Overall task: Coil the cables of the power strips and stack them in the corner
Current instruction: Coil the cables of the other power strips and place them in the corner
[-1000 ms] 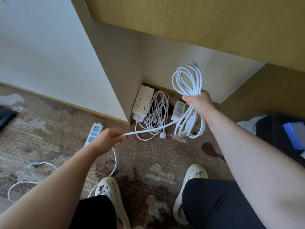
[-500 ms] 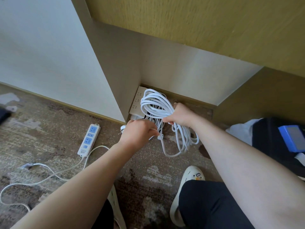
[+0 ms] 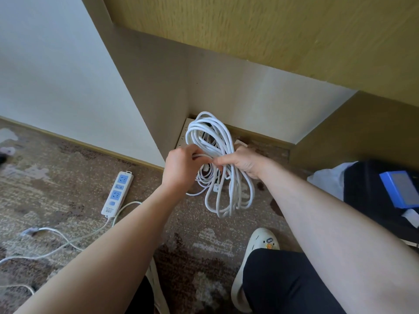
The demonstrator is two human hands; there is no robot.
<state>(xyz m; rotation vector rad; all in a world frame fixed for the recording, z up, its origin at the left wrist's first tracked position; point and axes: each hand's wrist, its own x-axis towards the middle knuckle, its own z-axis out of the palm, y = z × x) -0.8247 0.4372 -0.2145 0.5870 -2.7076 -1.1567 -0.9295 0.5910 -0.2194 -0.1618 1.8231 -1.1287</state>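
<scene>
My right hand (image 3: 243,163) grips a thick white cable coil (image 3: 229,196) around its middle, loops standing above and hanging below the fist. My left hand (image 3: 181,164) pinches a strand of that coil right beside the right hand. Behind the coil, a white power strip (image 3: 183,137) leans in the corner, mostly hidden, with another coiled cable (image 3: 205,177) on the floor under my hands. A blue-and-white power strip (image 3: 118,193) lies flat on the carpet to the left, its loose cable (image 3: 68,241) trailing toward the lower left.
The corner is formed by a beige panel (image 3: 147,87) on the left and a wall (image 3: 260,98) behind, under a yellow-brown overhang. A dark bag with a blue box (image 3: 401,191) sits at the right. My cream slippers (image 3: 260,248) stand on the patterned carpet.
The coil came down from chest height to the corner. My left hand let the stretched cable end go slack, moved right and joined the right hand at the coil's middle.
</scene>
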